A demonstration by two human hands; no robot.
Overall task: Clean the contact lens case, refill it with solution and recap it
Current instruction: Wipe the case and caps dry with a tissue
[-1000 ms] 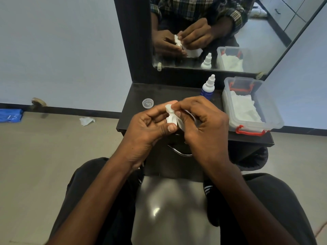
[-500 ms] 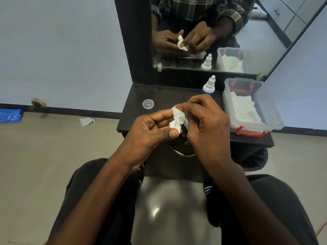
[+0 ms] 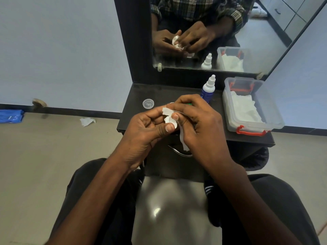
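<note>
tissue twisted further, hands shifted

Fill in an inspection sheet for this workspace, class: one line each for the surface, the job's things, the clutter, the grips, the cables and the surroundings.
Surface: dark shelf below a mirror.
Job's things: white tissue pinched between both hands, the lens case mostly hidden inside; a green bit shows by the fingers. Solution bottle upright, white cap on. Clear round cap lying apart on the shelf.
Clutter: clear box with red latches, holding white tissues; crumpled tissue and blue packet on the floor.
Grips: left hand and right hand both closed on the tissue.
Cables: nothing seen.
Surroundings: pale wall, beige floor, drawer handle under the shelf.
</note>
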